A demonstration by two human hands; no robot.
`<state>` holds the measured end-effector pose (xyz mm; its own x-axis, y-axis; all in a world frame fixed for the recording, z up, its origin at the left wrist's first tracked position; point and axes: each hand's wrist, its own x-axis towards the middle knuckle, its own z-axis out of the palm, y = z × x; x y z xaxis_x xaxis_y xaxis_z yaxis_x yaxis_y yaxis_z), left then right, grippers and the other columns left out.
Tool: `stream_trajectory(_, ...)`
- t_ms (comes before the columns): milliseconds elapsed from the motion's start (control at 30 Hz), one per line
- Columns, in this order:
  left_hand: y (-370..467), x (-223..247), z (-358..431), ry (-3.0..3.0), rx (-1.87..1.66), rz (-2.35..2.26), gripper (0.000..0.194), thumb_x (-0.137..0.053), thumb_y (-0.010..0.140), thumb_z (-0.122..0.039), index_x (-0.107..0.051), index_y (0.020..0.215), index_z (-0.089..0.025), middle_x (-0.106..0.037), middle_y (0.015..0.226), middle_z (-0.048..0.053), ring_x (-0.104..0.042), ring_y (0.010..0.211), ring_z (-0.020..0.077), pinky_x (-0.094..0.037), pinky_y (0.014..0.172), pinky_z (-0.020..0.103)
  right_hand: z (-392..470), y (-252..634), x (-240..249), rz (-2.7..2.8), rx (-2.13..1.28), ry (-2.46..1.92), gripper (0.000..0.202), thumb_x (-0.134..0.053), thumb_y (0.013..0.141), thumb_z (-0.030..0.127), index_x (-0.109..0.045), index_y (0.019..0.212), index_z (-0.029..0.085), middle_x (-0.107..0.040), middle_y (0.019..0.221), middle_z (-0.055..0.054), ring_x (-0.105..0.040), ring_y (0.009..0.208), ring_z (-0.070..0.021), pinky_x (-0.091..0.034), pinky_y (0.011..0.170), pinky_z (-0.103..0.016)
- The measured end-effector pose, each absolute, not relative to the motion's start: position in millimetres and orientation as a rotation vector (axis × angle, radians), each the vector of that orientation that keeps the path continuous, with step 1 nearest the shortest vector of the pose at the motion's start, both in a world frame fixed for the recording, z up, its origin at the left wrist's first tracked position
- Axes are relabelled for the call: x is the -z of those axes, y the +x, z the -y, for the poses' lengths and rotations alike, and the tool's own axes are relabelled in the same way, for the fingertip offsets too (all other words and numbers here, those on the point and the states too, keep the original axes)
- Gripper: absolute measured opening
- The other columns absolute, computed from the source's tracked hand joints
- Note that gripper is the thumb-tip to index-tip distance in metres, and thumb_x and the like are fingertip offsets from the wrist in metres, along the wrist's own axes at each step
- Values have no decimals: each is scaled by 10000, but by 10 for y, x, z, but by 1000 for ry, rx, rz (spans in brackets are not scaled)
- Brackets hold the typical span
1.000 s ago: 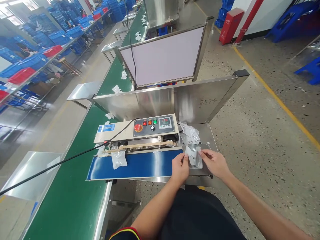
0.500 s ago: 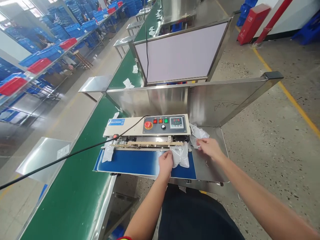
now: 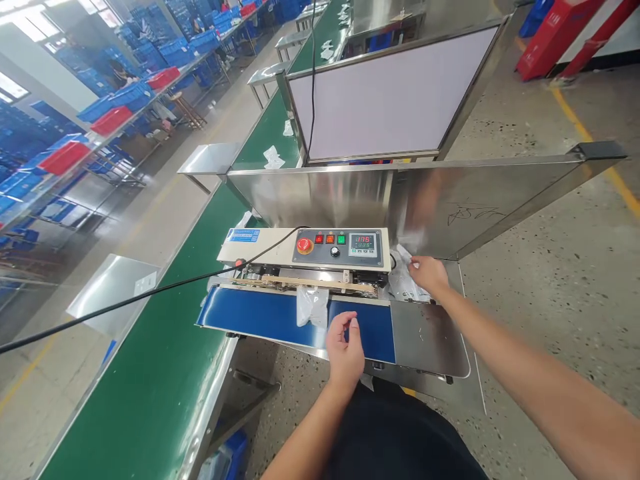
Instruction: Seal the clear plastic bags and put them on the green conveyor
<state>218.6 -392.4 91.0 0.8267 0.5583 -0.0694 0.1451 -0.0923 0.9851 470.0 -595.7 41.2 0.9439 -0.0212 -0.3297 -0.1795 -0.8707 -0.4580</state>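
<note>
A cream sealing machine [image 3: 260, 247] with buttons and a lit display stands over a blue belt [image 3: 250, 310]. One clear plastic bag [image 3: 313, 307] hangs from the machine's sealing strip onto the belt. My left hand [image 3: 346, 343] is over the belt to the right of that bag, not touching it, fingers curled and thumb apart from them, holding nothing. At the machine's right end, my right hand [image 3: 427, 275] pinches a clear bag [image 3: 404, 281] at the edge of the metal plate.
Behind the machine rises a metal panel [image 3: 310, 197]. A black cable [image 3: 165, 290] crosses in front, at the left. The green conveyor [image 3: 145, 360] runs along the left side, with small white bags [image 3: 273, 158] further back.
My left hand has let go of the bag and moved right and toward me. That bag has travelled left along the strip. The bag at the belt's left end has mostly gone from view.
</note>
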Motion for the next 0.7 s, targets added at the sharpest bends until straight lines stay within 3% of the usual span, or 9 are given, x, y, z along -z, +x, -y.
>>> stream_trajectory(133,2358,-932,4159,1678,-259,-353,359,-614,1103,-488,-812,1182,-199,-812,1174,148,-770,1094,265,-622,989,410,6388,4267,-891,-146,-259,-2519,394,-517,988,424,-814,1143,216,-779,874,-80,-716,875,-287,-516,792,-355)
stream_trajectory(233,2548,-931,4371,1713,-265,-238,478,-662,1069,-493,-717,1445,-203,-751,1417,179,-707,1315,308,-581,1114,459,6620,3763,-1298,-26,-282,-2239,404,-553,985,542,-810,1062,241,-744,797,-53,-690,780,-276,-525,726,-363)
stream_trajectory(300,2652,-924,4494,1709,-212,-185,558,-672,1055,-525,-682,1508,-198,-723,1485,181,-664,1388,328,-546,1167,474,6677,3448,-1472,80,-385,-2027,421,-641,954,622,-819,1022,247,-766,833,-58,-714,820,-293,-559,755,-381)
stream_trajectory(400,2726,-877,4595,1649,31,-126,537,-566,1088,-606,-826,1208,-152,-832,1123,140,-750,1050,294,-605,955,392,6651,3105,-1472,58,-466,-1891,491,-722,889,715,-831,968,243,-807,899,-73,-748,899,-323,-607,819,-410)
stream_trajectory(467,2736,-812,4601,1624,127,-176,618,-539,1076,-665,-844,976,-137,-800,878,94,-691,816,242,-574,781,334,6599,2973,-1317,-117,-438,-1894,536,-730,851,758,-835,948,242,-810,866,-73,-755,839,-321,-624,793,-424)
stream_trajectory(600,2789,-657,4511,1434,218,-459,646,-735,895,-763,-785,733,-140,-741,730,65,-615,686,195,-510,682,306,6461,2924,-914,-446,-400,-1791,504,-795,750,726,-820,884,241,-810,824,-63,-740,713,-291,-634,706,-430)
stream_trajectory(700,2892,-598,4376,1169,335,-674,595,-926,697,-709,-792,725,-130,-761,730,96,-642,648,194,-507,628,301,6312,3041,-719,-469,-448,-1664,479,-817,717,695,-802,839,232,-818,846,-82,-758,731,-289,-660,694,-432)
